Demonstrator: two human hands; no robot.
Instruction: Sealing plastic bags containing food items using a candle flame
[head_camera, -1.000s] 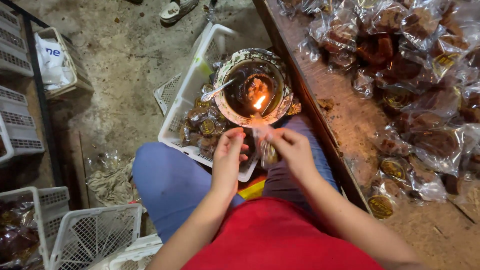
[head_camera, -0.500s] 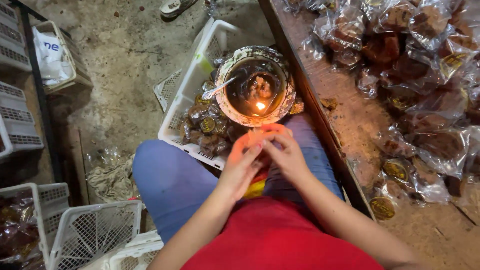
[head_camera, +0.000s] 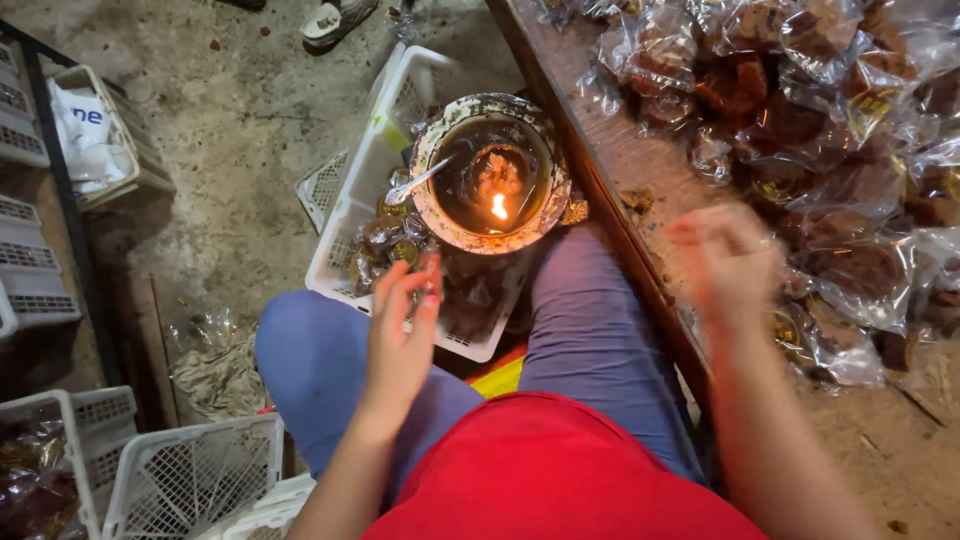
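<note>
While you sat low with both knees up, your left hand stood edge-on over your left thigh, fingers straight and loosely spread, palm turned inward; it looked released, though a thin scrap at the fingertips could not be ruled out. Your right hand was out over the edge of the wooden table, too blurred to tell whether it was clenched, loose or grasping anything. It was just beside the heap of clear-wrapped brown packets that covered the table top. Between your knees, a battered round bowl sat on a white plastic basket, with a small flame burning in it and a metal spoon leaning over its left rim. More small wrapped pieces lay in the basket under the bowl. Judged from this, you were between packets, right hand at the pile, nothing at the flame. Any next move at the bowl would call for a firm two-handed pinch and fingers kept clear of the fire.
</note>
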